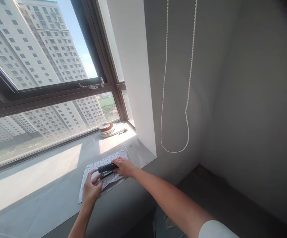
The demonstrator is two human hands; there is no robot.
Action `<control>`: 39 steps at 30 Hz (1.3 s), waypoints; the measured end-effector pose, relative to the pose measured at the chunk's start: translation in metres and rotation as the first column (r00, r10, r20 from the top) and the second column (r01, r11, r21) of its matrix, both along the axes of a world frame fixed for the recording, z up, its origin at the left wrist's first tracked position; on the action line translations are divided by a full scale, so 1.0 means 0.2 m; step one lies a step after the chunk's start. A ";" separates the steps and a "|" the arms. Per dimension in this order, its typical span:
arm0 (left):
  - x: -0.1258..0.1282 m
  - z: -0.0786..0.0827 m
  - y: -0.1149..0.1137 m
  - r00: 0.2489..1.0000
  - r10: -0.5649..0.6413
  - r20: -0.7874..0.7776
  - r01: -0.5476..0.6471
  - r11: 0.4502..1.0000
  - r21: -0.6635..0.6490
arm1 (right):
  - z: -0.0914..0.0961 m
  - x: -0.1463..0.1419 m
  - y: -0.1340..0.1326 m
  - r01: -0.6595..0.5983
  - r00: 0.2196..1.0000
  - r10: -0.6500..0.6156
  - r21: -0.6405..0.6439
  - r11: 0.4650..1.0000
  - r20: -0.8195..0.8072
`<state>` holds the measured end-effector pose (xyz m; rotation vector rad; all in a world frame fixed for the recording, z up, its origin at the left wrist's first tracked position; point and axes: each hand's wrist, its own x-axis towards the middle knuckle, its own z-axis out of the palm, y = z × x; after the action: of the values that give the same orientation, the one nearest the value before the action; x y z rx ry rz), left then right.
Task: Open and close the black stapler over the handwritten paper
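A black stapler (106,167) lies over printed and handwritten sheets of paper (112,178) on the windowsill, with a gap showing between its upper arm and base. My right hand (124,167) is closed round its right, rear end. At the front end, my left hand (92,189) has its fingers curled against the stapler's nose and base, the thumb beside the paper's near edge. Whether the left fingers also pinch the paper is hard to see. The sheets look creased, and their near edge lifts slightly at the sill's edge.
A stack of tape or ribbon rolls (108,129) stands in the window corner, with small dark items (123,131) beside it. Tiny pieces (131,145) lie on the sill (46,195). A beaded blind chain (162,109) hangs against the grey wall at the right.
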<state>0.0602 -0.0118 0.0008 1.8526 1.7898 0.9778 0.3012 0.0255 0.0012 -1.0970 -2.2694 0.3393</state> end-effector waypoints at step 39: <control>-0.45 -0.24 -0.11 0.881 0.030 -0.471 -0.001 0.998 0.061 | -0.04 0.04 -0.05 0.382 0.890 -0.410 -0.165 0.909 -0.198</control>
<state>-0.0290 -0.0342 -0.0463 2.2654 2.0617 0.6171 0.3085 0.0163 -0.0067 -1.4705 -1.7872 0.4152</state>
